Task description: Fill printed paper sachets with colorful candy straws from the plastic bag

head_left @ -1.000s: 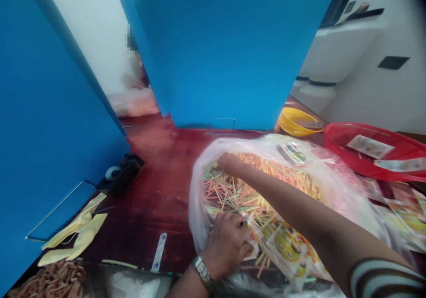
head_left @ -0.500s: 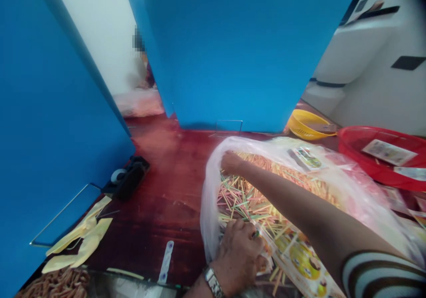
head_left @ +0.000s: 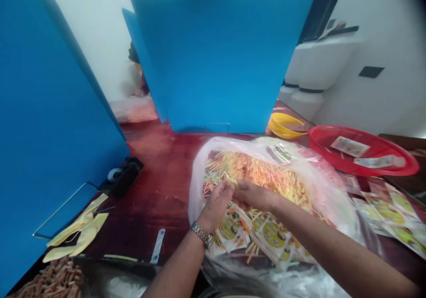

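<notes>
A translucent plastic bag (head_left: pixel 196 191), wide open, holds many thin coloured sticks (head_left: pixel 266 172), pink, green, orange and yellow. Above them my left hand (head_left: pixel 219 200), with a metal watch on its wrist, is closed and meets my right hand (head_left: pixel 248 194). Between the fingertips of both hands shows a small bunch of pale yellow sticks. My right fingers are partly hidden. Printed packets (head_left: pixel 271 236) with yellow-green pictures lie at the bag's near side, just below my hands. Another packet (head_left: pixel 281 152) rests on the bag's far edge.
Blue panels (head_left: pixel 216 67) stand behind and at left. A red basket (head_left: pixel 362 167) and a yellow basket (head_left: pixel 284 131) are at right, near more packets (head_left: pixel 389 213). Left are a tape dispenser (head_left: pixel 124 178) and yellow strips (head_left: pixel 80 233). Part of a person (head_left: pixel 141 83) shows beyond.
My left hand has risen from the packets, and my right hand has come back from the bag's far left. They now meet over the sticks. The view has shifted slightly.
</notes>
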`<state>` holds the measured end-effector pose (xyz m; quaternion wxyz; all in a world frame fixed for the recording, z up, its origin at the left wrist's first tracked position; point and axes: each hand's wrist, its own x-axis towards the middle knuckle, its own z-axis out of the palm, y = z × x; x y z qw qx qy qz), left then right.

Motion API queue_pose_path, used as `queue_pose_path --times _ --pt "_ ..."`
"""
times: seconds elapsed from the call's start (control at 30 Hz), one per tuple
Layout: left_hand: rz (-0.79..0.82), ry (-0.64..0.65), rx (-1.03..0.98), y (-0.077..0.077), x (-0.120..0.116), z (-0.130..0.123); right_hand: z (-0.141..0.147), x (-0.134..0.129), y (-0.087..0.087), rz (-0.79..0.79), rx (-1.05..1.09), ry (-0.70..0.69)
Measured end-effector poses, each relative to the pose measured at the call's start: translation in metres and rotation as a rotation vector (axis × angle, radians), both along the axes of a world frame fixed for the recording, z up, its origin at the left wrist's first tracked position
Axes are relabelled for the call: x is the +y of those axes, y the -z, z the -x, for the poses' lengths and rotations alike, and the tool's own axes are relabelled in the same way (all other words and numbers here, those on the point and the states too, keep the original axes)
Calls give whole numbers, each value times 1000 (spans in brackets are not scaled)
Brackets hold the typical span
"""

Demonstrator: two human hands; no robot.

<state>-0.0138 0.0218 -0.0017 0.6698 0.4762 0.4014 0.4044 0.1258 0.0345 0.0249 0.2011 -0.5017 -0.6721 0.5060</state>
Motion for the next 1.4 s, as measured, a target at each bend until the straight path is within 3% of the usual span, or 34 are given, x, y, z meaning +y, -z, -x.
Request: queue_pose_path --times 0.07,0.23,0.37,0.47,0.57,0.63,0.73,0.8,0.9,1.03,1.13,1.23,1.27,1.4 --pt "30 74 -51 -3 -5 -9 4 -13 8 275 261 9" --pt "22 -122 28 4 -20 -18 21 -26 12 314 340 38" --pt "-23 -314 -63 6 -14 -11 27 -34 17 23 83 88" --pt "78 -439 -316 1 -1 -2 16 -39 22 -193 -124 168" --pt "176 -477 -529 -3 7 4 1 -41 20 -337 -223 264" --pt "195 -436 -546 -4 4 1 0 -40 15 -512 -278 294" --pt "189 -366 -568 -4 -9 -11 16 -39 14 -702 -209 228" --pt "178 -340 -588 -3 -18 -18 30 -40 18 -709 -141 199" --pt "191 -281 -533 1 -25 -18 35 -41 22 -684 -205 208" --pt "210 -142 -309 7 -25 -4 16 -37 -5 -720 -372 122" --pt "75 22 -88 7 -22 3 6 -29 -29 -834 -396 14" --pt "35 105 -62 1 -18 5 8 -25 -30 -766 -395 -238" --pt "50 126 -77 -2 -17 6 10 -25 -26 -729 -379 -251" --pt "9 222 -61 -6 -7 7 9 -24 -9 -600 -198 -31"
